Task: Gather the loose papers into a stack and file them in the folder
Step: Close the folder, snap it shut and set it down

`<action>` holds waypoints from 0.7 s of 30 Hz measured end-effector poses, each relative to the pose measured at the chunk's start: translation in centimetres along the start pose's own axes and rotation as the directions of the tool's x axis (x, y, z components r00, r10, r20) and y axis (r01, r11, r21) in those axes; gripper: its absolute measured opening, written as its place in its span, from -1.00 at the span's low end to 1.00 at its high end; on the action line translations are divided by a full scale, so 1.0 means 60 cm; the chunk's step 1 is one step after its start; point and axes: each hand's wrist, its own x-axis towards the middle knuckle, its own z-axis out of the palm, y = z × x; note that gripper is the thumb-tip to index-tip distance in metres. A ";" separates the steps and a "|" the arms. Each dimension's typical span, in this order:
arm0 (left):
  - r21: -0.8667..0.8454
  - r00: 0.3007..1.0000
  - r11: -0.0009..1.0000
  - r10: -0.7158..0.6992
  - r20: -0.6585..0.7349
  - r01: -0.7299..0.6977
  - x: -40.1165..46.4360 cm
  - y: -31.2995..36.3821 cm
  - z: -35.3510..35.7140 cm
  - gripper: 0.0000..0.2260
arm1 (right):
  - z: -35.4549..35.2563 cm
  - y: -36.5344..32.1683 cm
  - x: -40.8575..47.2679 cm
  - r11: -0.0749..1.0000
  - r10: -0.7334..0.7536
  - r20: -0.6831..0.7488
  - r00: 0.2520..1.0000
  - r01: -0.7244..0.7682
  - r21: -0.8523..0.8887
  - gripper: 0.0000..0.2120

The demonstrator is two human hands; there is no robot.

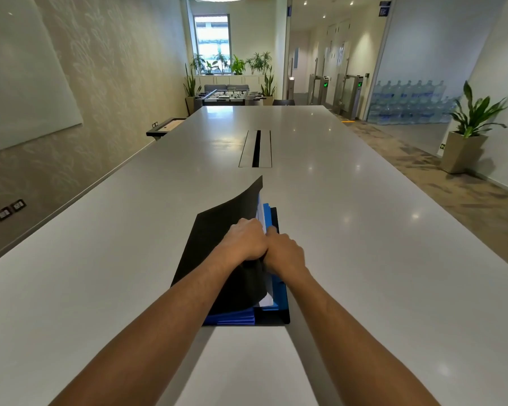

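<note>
Both bare forearms reach forward over the white surface. The left hand is curled knuckles-up, closed on the raised black cover of the folder. Just beside it, touching, the right hand presses fingers down, closed on the white papers among blue dividers inside.
</note>
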 end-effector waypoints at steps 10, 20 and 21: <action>0.047 0.990 0.989 0.139 -0.014 -0.138 -0.007 0.013 0.066 -0.61 | 0.038 0.088 -0.009 0.986 0.020 -0.193 0.981 0.013 0.167 -0.70; 0.100 0.982 0.986 0.143 -0.120 -0.132 -0.010 0.012 0.089 -0.76 | 0.055 0.092 0.021 0.907 0.200 -0.251 0.947 -0.081 0.413 -0.84; 0.139 0.980 0.982 0.150 -0.132 -0.131 -0.010 0.011 0.094 -0.77 | 0.057 0.095 0.021 0.892 0.227 -0.268 0.936 -0.090 0.443 -0.85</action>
